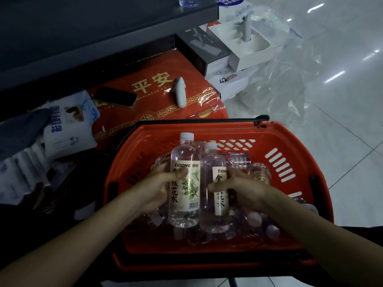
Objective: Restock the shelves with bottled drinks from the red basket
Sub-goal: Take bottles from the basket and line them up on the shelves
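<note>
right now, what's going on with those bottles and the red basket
A person is bent over the red basket, which holds a pile of clear bottled drinks. The left hand grips one white-capped bottle and the right hand grips a second bottle beside it, both upright above the pile. Neither is on the dark shelf at upper left yet. A phone lies on a red box behind the basket.

Crumpled clear plastic wrap and stacked white boxes lie on the glossy tiled floor.
</note>
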Motion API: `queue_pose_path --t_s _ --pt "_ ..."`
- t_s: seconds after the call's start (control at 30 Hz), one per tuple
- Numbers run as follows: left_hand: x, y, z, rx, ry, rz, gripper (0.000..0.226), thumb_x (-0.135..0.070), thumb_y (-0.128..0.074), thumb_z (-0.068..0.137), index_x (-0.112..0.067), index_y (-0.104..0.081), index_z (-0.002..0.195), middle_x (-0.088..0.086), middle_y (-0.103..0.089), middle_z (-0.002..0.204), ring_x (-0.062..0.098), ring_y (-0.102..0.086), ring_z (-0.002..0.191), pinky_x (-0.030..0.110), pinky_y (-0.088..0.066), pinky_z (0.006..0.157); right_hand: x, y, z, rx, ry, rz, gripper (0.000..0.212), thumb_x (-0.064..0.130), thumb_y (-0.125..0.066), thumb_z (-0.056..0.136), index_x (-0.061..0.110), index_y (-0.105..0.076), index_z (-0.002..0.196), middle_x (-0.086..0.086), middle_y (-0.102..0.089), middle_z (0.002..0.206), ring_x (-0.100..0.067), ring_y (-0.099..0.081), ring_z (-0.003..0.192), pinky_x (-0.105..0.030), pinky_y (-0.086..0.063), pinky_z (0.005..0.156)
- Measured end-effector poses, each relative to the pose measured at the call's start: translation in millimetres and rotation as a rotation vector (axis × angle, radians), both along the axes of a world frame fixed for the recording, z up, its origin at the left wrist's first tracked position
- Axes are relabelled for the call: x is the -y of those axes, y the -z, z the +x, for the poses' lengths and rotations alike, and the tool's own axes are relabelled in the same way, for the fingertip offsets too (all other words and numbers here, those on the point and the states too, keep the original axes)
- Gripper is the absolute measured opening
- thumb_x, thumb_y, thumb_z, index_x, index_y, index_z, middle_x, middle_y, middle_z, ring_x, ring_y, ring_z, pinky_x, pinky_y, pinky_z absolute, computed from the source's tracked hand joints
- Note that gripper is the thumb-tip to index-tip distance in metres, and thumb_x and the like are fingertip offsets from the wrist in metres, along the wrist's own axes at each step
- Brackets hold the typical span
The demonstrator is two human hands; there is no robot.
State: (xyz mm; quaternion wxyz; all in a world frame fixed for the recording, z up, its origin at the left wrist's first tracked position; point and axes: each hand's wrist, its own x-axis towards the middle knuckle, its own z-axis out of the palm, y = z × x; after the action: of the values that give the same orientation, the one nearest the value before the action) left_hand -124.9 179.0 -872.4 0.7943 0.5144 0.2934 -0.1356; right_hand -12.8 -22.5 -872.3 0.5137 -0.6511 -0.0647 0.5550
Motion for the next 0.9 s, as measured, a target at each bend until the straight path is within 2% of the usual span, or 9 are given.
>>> queue_pose_path --t_s 0.07,0.13,0.27,0.37,0.43,0.53,0.7,0.8,0.9 --pt "-0.1 -6.1 2.1 -0.002 -0.037 0.004 0.055 -0.022 -0.078 0.070 -0.010 -0.061 0.121 0.015 -0.070 0.119 0.034 -0.063 0.117 0.053 -0.045 0.101 -3.5 -3.3 2.1 0.071 0.028 0.017 0.045 0.013 -0.077 0.080 0.012 -0.059 0.121 -0.008 -0.075 0.110 -0.025 -0.071 0.105 -0.047 -0.051 0.096" --pt "2.3 -18.9 3.3 -0.004 -0.088 0.015 0.053 -0.016 -0.071 0.075 -0.006 -0.059 0.125 0.015 -0.072 0.113 0.032 -0.066 0.109 0.048 -0.050 0.093 -8.5 -14.6 3.4 0.131 0.068 0.045 0.044 0.017 -0.078 0.078 0.013 -0.060 0.118 -0.007 -0.076 0.106 -0.025 -0.072 0.101 -0.046 -0.054 0.092" --pt "-1.0 -52.1 -7.5 0.059 -0.198 0.000 0.051 -0.008 -0.072 0.074 0.000 -0.060 0.123 0.020 -0.071 0.113 0.034 -0.066 0.108 0.047 -0.051 0.094 -21.8 -52.9 -4.0 0.243 0.110 0.140 0.054 0.018 -0.081 0.076 0.015 -0.056 0.124 -0.008 -0.075 0.110 -0.025 -0.073 0.100 -0.046 -0.058 0.089" --pt "-10.0 -88.6 -19.0 0.143 -0.215 0.025 0.050 -0.006 -0.076 0.073 -0.001 -0.062 0.120 0.019 -0.072 0.113 0.030 -0.070 0.102 0.042 -0.056 0.084 -30.4 -87.8 -10.9 0.303 0.117 0.231 0.051 0.011 -0.079 0.075 0.015 -0.058 0.121 -0.008 -0.076 0.107 -0.023 -0.074 0.097 -0.036 -0.061 0.079" --pt "-17.2 -121.4 -24.8 0.220 -0.211 0.069 0.045 -0.007 -0.071 0.073 -0.003 -0.063 0.117 0.017 -0.073 0.110 0.027 -0.072 0.099 0.036 -0.059 0.078 -39.5 -116.6 -13.9 0.351 0.116 0.283 0.055 0.014 -0.081 0.071 0.014 -0.058 0.122 -0.008 -0.076 0.108 -0.025 -0.074 0.098 -0.041 -0.060 0.084" --pt "-36.1 -178.6 -28.3 0.351 -0.232 0.149 0.040 -0.003 -0.073 0.074 -0.003 -0.065 0.114 0.018 -0.073 0.111 0.030 -0.071 0.100 0.037 -0.060 0.081 -60.5 -170.5 -14.5 0.445 0.105 0.380 0.056 0.018 -0.083 0.067 0.012 -0.061 0.118 -0.011 -0.076 0.106 -0.028 -0.073 0.099 -0.044 -0.057 0.087" --pt "-80.9 -292.8 -29.5 0.569 -0.281 0.323 0.052 -0.007 -0.065 0.073 0.005 -0.060 0.123 0.026 -0.068 0.117 0.041 -0.065 0.111 0.055 -0.050 0.096 -110.9 -286.9 -12.6 0.641 0.116 0.562 0.054 0.025 -0.080 0.059 0.011 -0.063 0.109 -0.002 -0.077 0.088 -0.014 -0.075 0.077 -0.019 -0.055 0.059" --pt "-110.5 -364.8 -33.8 0.688 -0.312 0.459 0.052 -0.010 -0.065 0.073 0.003 -0.060 0.124 0.024 -0.069 0.117 0.038 -0.067 0.108 0.050 -0.055 0.091 -144.0 -356.4 -10.6 0.777 0.098 0.658 0.061 0.032 -0.080 0.056 0.011 -0.062 0.110 -0.001 -0.077 0.087 -0.013 -0.075 0.076 -0.019 -0.055 0.059" --pt "-135.5 -428.2 -38.7 0.800 -0.315 0.558 0.051 -0.015 -0.064 0.078 0.002 -0.060 0.126 0.021 -0.068 0.121 0.035 -0.066 0.112 0.047 -0.054 0.093 -180.2 -416.4 -9.4 0.893 0.107 0.745 0.056 0.034 -0.083 0.057 0.012 -0.065 0.105 0.001 -0.077 0.084 -0.012 -0.074 0.076 -0.027 -0.057 0.064"
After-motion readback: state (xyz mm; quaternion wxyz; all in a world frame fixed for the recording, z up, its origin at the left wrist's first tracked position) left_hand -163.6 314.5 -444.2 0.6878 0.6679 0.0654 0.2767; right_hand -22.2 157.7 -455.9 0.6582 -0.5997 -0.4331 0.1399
